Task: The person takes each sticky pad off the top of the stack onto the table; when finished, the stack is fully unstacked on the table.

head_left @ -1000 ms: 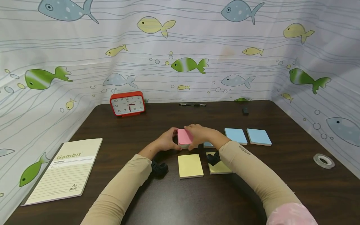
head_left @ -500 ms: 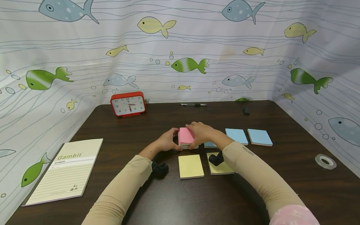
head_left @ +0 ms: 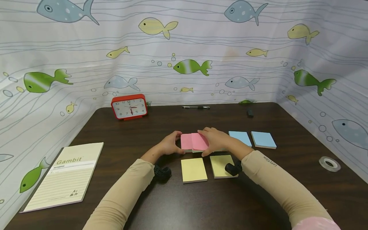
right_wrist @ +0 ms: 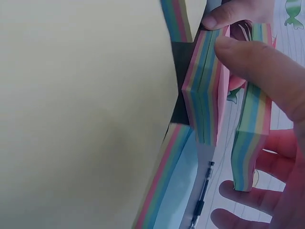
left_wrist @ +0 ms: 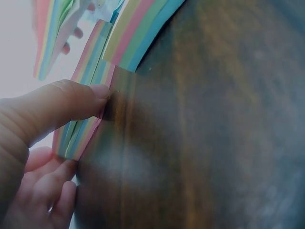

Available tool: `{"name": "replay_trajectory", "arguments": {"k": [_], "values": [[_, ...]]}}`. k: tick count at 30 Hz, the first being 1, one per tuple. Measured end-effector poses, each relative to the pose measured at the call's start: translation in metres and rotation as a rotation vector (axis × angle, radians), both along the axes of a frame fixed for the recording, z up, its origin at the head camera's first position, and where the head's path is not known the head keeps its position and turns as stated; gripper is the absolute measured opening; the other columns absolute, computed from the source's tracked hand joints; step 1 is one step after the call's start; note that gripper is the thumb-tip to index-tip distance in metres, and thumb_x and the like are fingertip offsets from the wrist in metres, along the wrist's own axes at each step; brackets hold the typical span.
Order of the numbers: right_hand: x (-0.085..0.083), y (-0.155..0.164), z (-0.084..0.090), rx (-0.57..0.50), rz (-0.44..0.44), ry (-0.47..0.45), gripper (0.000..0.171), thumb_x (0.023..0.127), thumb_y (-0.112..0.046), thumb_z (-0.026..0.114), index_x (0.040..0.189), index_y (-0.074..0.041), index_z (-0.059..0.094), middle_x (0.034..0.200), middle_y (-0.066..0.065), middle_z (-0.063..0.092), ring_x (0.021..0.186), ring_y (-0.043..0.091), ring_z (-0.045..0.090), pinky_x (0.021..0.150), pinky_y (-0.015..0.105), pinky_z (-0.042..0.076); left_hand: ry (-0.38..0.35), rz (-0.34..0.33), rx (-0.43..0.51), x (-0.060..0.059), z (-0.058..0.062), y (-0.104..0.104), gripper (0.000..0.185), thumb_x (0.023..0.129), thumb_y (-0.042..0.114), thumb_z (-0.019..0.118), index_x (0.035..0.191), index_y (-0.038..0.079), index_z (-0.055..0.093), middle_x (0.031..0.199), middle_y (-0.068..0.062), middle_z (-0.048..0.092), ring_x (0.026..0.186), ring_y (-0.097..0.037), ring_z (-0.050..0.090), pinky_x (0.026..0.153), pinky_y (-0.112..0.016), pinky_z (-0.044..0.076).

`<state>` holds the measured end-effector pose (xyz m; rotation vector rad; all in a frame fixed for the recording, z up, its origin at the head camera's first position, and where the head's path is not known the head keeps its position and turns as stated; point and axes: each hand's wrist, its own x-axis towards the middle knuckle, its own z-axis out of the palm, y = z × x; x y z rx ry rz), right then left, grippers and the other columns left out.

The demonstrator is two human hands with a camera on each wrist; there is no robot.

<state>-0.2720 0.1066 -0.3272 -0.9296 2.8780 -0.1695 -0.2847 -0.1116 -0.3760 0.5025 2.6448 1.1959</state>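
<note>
The left hand pinches the lower pink-topped sticky-note pad against the worktop, just left of the right hand, which grips the upper pink pad. To do this well, I would pin the lower pad firmly and slide the upper one right, clear of the yellow pads.

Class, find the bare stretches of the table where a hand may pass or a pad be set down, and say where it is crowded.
Bare table lies between notebook and left hand, behind the pads up to pen and clock, and between blue pads and tape roll. Crowded: around pink pad, right hand and yellow pads.
</note>
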Motion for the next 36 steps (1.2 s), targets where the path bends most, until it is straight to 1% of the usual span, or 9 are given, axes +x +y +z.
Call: {"name": "replay_trajectory", "arguments": {"k": [7,14,18,21,26,32,36], "values": [[0.012,0.021,0.002,-0.007,0.017,0.038,0.095,0.058,-0.045,0.076,0.133,-0.003,0.034,0.118,0.009,0.044,0.097,0.024,0.043,0.069,0.035,0.042,0.004,-0.012,-0.012,-0.001,0.000,0.002,0.081,0.062,0.012,0.078,0.128,0.001,0.032,0.131,-0.014,0.038,0.119,-0.022,0.037,0.097,-0.036,0.028],[0.025,0.039,0.001,-0.012,0.014,0.048,0.093,0.057,-0.045,0.075,0.131,-0.004,0.038,0.115,0.008,0.046,0.093,0.022,0.043,0.063,0.032,0.042,0.002,-0.011,-0.008,-0.002,0.001,0.003,0.081,0.063,0.011,0.078,0.128,0.000,0.032,0.131,-0.015,0.038,0.119,-0.023,0.038,0.096,-0.036,0.029],[0.033,0.049,0.000,-0.017,0.025,0.061,0.094,0.055,-0.047,0.076,0.130,-0.003,0.039,0.114,0.008,0.047,0.091,0.022,0.044,0.063,0.031,0.042,0.007,-0.019,-0.007,-0.002,0.000,0.002,0.080,0.063,0.012,0.078,0.127,-0.001,0.032,0.129,-0.016,0.039,0.118,-0.024,0.038,0.096,-0.036,0.029],[0.038,0.055,-0.001,-0.029,0.027,0.048,0.095,0.054,-0.047,0.077,0.129,-0.003,0.040,0.115,0.008,0.047,0.094,0.022,0.044,0.066,0.033,0.043,0.005,-0.010,-0.006,-0.001,-0.001,0.000,0.080,0.062,0.011,0.078,0.127,0.000,0.033,0.129,-0.016,0.039,0.118,-0.024,0.038,0.096,-0.036,0.029],[0.047,0.066,-0.004,-0.040,0.011,-0.006,0.095,0.051,-0.045,0.079,0.129,-0.005,0.041,0.116,0.008,0.046,0.099,0.024,0.042,0.069,0.035,0.044,-0.007,0.003,-0.002,0.003,-0.002,-0.004,0.080,0.063,0.011,0.078,0.128,0.000,0.032,0.130,-0.017,0.038,0.119,-0.024,0.037,0.097,-0.038,0.027],[0.055,0.087,-0.007,-0.065,-0.029,-0.054,0.093,0.051,-0.040,0.080,0.128,-0.006,0.041,0.117,0.007,0.046,0.100,0.023,0.040,0.070,0.037,0.045,-0.008,-0.011,0.009,0.005,-0.002,-0.004,0.080,0.063,0.012,0.078,0.128,0.000,0.032,0.130,-0.018,0.039,0.119,-0.026,0.036,0.097,-0.041,0.026],[0.059,0.102,-0.007,-0.079,-0.058,-0.077,0.093,0.050,-0.037,0.081,0.128,-0.007,0.041,0.117,0.006,0.045,0.100,0.023,0.040,0.069,0.037,0.044,-0.005,-0.019,0.008,0.003,-0.001,-0.002,0.080,0.063,0.012,0.078,0.127,0.000,0.032,0.130,-0.018,0.039,0.119,-0.026,0.036,0.097,-0.040,0.027]]}}
